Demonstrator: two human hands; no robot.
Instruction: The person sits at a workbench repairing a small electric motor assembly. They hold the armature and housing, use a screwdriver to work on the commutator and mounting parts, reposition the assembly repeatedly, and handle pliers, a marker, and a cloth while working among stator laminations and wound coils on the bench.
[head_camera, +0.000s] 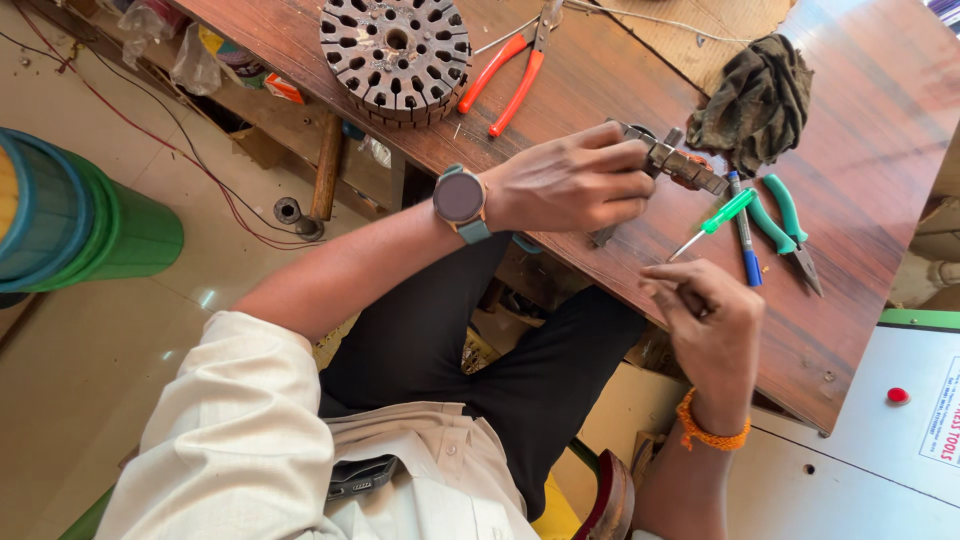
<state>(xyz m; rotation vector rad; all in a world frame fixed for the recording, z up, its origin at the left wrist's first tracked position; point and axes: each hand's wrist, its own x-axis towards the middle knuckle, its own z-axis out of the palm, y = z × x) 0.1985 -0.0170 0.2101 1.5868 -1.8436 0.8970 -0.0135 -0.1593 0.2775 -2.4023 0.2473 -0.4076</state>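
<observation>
A round smartwatch screen (459, 197), dark and blank in a teal case, sits on a wrist near the picture's middle. At the far right, a white rectangular label (942, 412) with red lettering lies on a pale grey surface. Far left, under the bench, a small orange and white box (284, 89) rests on a shelf, beside crumpled clear plastic bags (195, 62).

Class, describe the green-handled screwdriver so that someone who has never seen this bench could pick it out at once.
Start at the long wooden workbench and find the dark crumpled rag near its far edge. Just below the rag, between the left hand and the right hand, lies the screwdriver. Its clear green handle and thin bare shaft set it apart from the blue pen and the teal-handled pliers beside it.
</observation>
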